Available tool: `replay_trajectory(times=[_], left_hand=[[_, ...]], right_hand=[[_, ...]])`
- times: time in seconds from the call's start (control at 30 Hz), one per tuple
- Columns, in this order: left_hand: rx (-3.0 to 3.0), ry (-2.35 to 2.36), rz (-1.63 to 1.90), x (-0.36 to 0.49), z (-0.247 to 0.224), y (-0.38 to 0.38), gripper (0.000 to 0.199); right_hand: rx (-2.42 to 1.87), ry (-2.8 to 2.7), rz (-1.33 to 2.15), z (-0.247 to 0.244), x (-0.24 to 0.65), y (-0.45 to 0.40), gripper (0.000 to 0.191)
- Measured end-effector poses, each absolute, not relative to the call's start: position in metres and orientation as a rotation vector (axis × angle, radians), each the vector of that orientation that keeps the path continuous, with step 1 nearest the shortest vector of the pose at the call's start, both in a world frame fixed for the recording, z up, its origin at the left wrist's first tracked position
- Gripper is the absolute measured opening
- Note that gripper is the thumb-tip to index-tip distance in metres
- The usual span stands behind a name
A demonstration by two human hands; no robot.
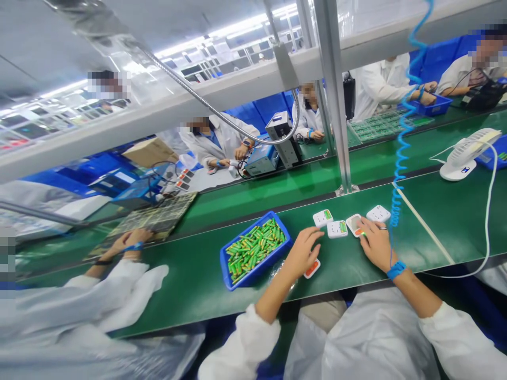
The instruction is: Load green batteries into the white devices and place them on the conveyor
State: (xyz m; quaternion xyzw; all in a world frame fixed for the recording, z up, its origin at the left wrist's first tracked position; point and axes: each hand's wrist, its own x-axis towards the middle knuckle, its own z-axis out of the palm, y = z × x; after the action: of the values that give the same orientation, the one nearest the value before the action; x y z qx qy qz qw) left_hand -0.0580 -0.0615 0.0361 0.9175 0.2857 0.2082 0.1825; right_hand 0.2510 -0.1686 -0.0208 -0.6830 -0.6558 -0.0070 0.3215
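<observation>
My left hand (304, 253) hovers with its fingers apart, holding nothing, beside a blue bin (226, 264) of green batteries (253, 250). Partly beneath it lies a white case with an orange inside (312, 267). My right hand (374, 244), a blue strap at its wrist, has its fingertips on a white case (352, 224) that shows a grey area and some orange; its fingers are spread. Two white cases, each with a green part, lie between my hands: one farther back (322, 217), one nearer (337, 229). Another white case (378, 214) sits beyond my right fingers.
A coiled blue cord (400, 153) hangs down to my right wrist. A metal post (336, 105) stands at the mat's far edge. On the right are a white fan (467, 153) and its cable. A co-worker's hands (132, 243) are at the left; other people work across the line.
</observation>
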Motion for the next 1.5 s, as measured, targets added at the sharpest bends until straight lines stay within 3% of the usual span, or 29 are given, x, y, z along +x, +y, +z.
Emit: replay_trajectory(times=[0.13, 0.27, 0.53, 0.7, 0.87, 1.03, 1.2, 1.5], left_hand=[[2.486, 1.1, 0.404, -0.013, 0.027, 0.004, 0.057], [2.459, 1.132, 0.294, -0.001, 0.02, 0.048, 0.055], [2.489, 1.091, 0.29, -0.032, 0.021, 0.039, 0.051], [2.502, 1.124, 0.217, -0.032, 0.012, 0.035, 0.062], [2.538, 1.172, 0.186, -0.02, 0.022, 0.042, 0.081], [2.599, 1.122, 0.276, -0.027, 0.04, 0.016, 0.04], [2.583, 0.996, 0.321, -0.05, 0.034, -0.028, 0.034], [2.532, 0.94, 0.439, -0.059, 0.027, -0.042, 0.025]], right_hand=[[-2.019, -1.495, -0.106, -0.009, 0.276, -0.143, 0.052], [-2.139, -1.454, -0.044, -0.017, 0.317, -0.138, 0.053], [-1.951, -1.521, -0.015, -0.041, 0.318, -0.225, 0.05], [-1.833, -1.481, 0.081, -0.011, 0.271, -0.249, 0.049], [-1.567, -1.858, 0.208, 0.035, 0.235, -0.179, 0.046], [-1.845, -2.257, 0.296, 0.046, 0.214, -0.092, 0.062], [-1.925, -2.381, 0.309, 0.045, 0.207, -0.068, 0.05], [-2.114, -2.248, 0.249, 0.045, 0.189, -0.069, 0.057]])
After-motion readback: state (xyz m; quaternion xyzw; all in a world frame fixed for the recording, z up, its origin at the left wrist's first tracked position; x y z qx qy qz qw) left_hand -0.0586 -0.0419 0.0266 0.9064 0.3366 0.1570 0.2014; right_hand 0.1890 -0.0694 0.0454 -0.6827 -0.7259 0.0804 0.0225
